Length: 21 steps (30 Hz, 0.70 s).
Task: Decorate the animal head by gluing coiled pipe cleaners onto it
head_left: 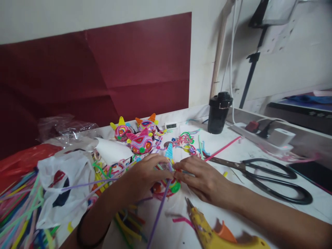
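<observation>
Between my hands sits a colourful animal head ornament (pixel 175 187) covered in pipe cleaners, with a light-blue ear, a green disc and an orange-red eye; my fingers hide much of it. My left hand (pixel 147 171) is closed on its left side, thumb and fingers pinched close to a purple pipe cleaner (pixel 158 216). That strand runs down toward the front edge of the view. From the right, my right hand (pixel 203 178) presses its bent fingers together against the ornament. A yellow glue gun (pixel 207 230) with an orange trigger lies just below my right hand.
Several similar animal heads (pixel 141 142) stand behind my hands. Large black-handled scissors (pixel 243 167), a black cup (pixel 220 116), a power strip (pixel 259 140) and a phone (pixel 315 175) are on the right. A white plastic bag (pixel 77 173) and bundled pipe cleaners (pixel 22 211) lie left.
</observation>
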Available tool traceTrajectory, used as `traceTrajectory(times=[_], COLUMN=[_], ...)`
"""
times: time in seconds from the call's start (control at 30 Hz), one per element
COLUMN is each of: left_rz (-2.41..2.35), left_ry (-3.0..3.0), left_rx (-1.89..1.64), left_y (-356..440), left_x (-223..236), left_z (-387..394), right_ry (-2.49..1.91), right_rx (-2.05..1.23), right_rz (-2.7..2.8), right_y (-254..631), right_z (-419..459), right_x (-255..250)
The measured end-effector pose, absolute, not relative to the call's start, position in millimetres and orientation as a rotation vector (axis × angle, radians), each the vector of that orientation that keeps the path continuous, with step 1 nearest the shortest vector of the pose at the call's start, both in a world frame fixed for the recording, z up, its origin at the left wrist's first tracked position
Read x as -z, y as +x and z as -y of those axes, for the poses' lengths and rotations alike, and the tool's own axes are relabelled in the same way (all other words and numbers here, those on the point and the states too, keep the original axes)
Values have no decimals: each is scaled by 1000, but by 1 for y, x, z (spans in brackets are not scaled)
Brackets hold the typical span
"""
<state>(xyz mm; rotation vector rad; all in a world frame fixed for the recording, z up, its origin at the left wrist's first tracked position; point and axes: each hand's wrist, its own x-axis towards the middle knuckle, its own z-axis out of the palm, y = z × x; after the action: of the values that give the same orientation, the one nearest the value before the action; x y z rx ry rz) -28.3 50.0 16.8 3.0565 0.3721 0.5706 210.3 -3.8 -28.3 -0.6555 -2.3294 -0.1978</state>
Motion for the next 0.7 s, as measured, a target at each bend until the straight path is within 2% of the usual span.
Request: traceTrajectory(times=[0.3,0.57,0.7], left_rz=[-379,-504,-530], left_ry=[2909,2903,2938], left_rx=[-542,-489,-568], left_y=[-26,-23,-17], left_x=[-27,-32,-33], left_z=[-41,-26,-22], right_ry=[-662,-675,-679], right_rx=[339,311,311], right_rz=[2341,2311,2302], right_y=[211,209,209], right_z=[6,7,7], right_x=[29,28,26])
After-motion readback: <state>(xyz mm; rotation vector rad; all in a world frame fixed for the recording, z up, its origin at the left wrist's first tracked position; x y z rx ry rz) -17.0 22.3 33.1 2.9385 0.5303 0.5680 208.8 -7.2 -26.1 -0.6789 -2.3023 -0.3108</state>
